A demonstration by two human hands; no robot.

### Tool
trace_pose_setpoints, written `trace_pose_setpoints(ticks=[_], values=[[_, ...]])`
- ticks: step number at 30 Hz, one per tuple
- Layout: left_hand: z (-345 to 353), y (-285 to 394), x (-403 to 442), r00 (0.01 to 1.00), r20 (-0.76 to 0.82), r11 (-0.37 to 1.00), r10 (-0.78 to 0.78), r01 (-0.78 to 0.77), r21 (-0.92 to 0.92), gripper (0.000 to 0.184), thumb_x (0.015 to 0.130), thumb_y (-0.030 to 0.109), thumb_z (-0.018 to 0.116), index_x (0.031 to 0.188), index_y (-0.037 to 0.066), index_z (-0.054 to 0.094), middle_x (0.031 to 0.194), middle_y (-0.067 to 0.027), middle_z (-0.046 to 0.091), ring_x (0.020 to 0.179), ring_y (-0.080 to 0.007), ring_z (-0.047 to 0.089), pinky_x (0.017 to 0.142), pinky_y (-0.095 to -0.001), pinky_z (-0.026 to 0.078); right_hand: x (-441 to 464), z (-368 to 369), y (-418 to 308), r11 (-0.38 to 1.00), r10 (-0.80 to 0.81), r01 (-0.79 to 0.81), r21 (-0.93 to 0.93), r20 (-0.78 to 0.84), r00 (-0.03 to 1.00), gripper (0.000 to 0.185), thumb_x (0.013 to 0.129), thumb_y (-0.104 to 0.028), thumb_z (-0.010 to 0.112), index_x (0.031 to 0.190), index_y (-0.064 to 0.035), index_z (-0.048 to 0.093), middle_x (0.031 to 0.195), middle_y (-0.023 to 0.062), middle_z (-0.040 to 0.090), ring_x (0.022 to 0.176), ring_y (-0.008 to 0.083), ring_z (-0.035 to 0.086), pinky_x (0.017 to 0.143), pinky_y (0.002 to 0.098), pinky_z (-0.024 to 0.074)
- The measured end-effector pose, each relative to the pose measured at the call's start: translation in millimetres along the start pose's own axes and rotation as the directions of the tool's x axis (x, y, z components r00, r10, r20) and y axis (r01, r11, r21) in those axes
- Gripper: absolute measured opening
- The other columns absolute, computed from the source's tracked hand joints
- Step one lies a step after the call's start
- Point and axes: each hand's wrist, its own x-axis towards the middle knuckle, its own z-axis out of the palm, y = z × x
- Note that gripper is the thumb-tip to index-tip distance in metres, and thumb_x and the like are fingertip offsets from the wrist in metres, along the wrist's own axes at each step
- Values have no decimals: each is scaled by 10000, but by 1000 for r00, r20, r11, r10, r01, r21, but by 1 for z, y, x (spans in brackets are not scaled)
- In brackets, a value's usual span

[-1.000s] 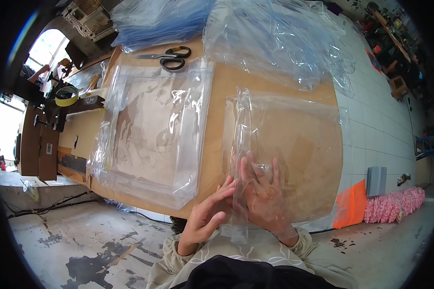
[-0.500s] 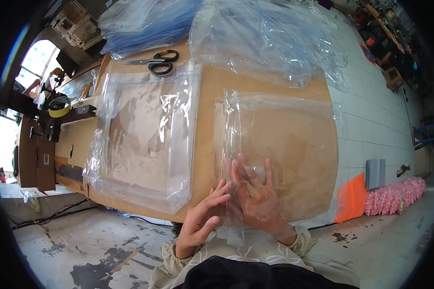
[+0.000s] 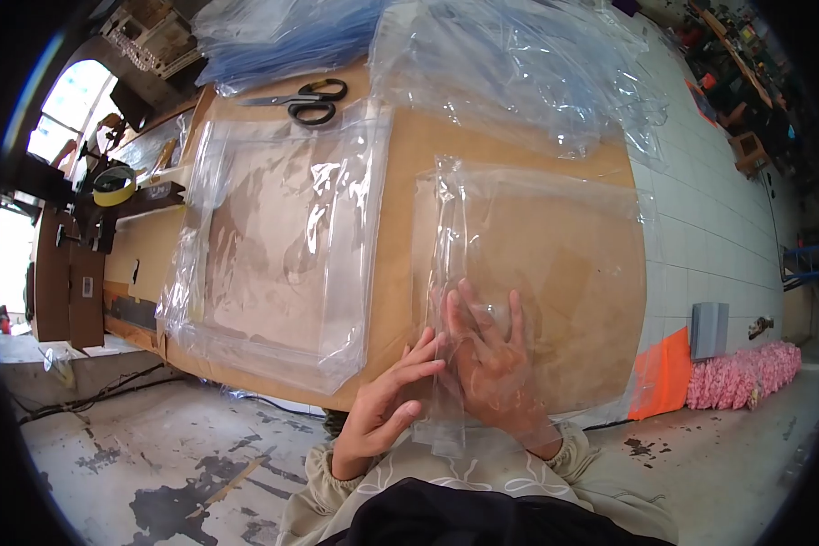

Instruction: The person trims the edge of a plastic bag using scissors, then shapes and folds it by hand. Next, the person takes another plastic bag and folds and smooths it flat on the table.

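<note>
A clear plastic bag (image 3: 555,246) lies flat on the brown cardboard-covered table (image 3: 396,182), with a folded, shiny strip along its left side. My right hand (image 3: 491,369) shows through the clear plastic near the bag's lower left, its fingers spread; it seems to be under or inside the film. Beside it, my left hand (image 3: 393,396) has its fingers stretched out, thumb apart, and its fingertips touch the bag's folded left edge. To the left lies a stack of clear plastic bags (image 3: 282,246) with thick, glossy borders.
Black-handled scissors (image 3: 309,102) lie above the left stack. Bluish plastic sheets (image 3: 291,41) and a loose heap of clear plastic (image 3: 519,73) cover the far end. A yellow tape roll (image 3: 114,187) sits at left. An orange sheet (image 3: 662,375) and pink bundle (image 3: 744,375) are at right.
The view has shifted slightly, so the table and everything on it sit a little differently in the frame. Both hands keep nearly the same pose at the bag's folded edge.
</note>
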Motion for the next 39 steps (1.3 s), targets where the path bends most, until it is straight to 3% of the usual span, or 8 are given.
trace_pose_setpoints(ticks=[7, 13, 17, 20, 27, 33, 36, 39], values=[[-6, -3, 0, 997, 72, 996, 41, -46, 73, 425, 898, 80, 516, 1307, -24, 469, 1483, -191, 323, 1421, -328, 198, 1136, -444, 119, -2, 2, 2, 998, 20, -22, 51, 37, 999, 674, 872, -266, 569, 1417, 26, 301, 1461, 80, 381, 1386, 264, 294, 1081, 624, 140], [18, -5, -2, 991, -113, 982, 77, -95, -166, 754, 815, 22, 652, 1445, 53, 240, 1545, -190, -76, 1436, -360, 52, 1123, -493, 196, -5, 1, 6, 979, 28, -18, 205, -47, 998, 672, 943, -307, 373, 1462, 50, 138, 1472, 213, 309, 1349, 316, 344, 1125, 527, 67], [21, -1, -3, 992, -66, 989, 111, -104, 108, 867, 770, 148, 744, 1458, 72, 222, 1529, -226, -122, 1427, -401, 31, 1112, -519, 213, -6, 6, 9, 974, 44, -22, 224, -93, 995, 674, 969, -388, 280, 1471, 33, 123, 1496, 209, 265, 1356, 311, 334, 1130, 504, 72], [21, 6, -7, 988, 2, 889, 154, -140, 435, 854, 791, 258, 732, 1458, 55, 239, 1507, -280, -141, 1413, -452, 17, 1102, -532, 220, -3, 1, 3, 956, 85, -50, 289, -109, 990, 633, 927, -249, 439, 1465, -10, 208, 1486, 203, 292, 1370, 285, 323, 1129, 505, 84], [25, 3, -18, 956, 207, 689, 206, -292, 663, 1015, 742, 358, 743, 1430, -102, 156, 1458, -386, 108, 1380, -511, 116, 1093, -570, 192, 0, 9, 2, 998, 63, -61, 23, -102, 993, 711, 845, -227, 577, 1464, -69, 264, 1469, 122, 356, 1333, 240, 378, 1118, 508, 168], [38, -3, -22, 973, 151, 554, 177, -225, 801, 935, 814, 393, 653, 1413, -133, 164, 1453, -371, 177, 1375, -482, 190, 1106, -539, 184, 0, 12, 2, 997, 65, -70, -29, -129, 990, 747, 818, -231, 604, 1466, -82, 263, 1459, 84, 379, 1331, 210, 380, 1117, 506, 185], [34, -13, -26, 964, 122, 574, 238, -241, 783, 839, 895, 479, 497, 1410, -120, 217, 1451, -341, 236, 1369, -463, 235, 1108, -522, 191, -1, 12, 1, 997, 75, -76, -5, -127, 989, 752, 819, -230, 606, 1468, -83, 256, 1455, 79, 384, 1334, 207, 374, 1118, 510, 183], [33, -12, -29, 965, -24, 778, 263, -197, 597, 777, 940, 544, 326, 1398, -83, 315, 1435, -307, 312, 1352, -436, 298, 1103, -513, 214, 0, 11, 0, 997, 75, -76, -1, -128, 989, 752, 820, -226, 606, 1467, -78, 253, 1453, 76, 387, 1335, 209, 373, 1119, 511, 182]])
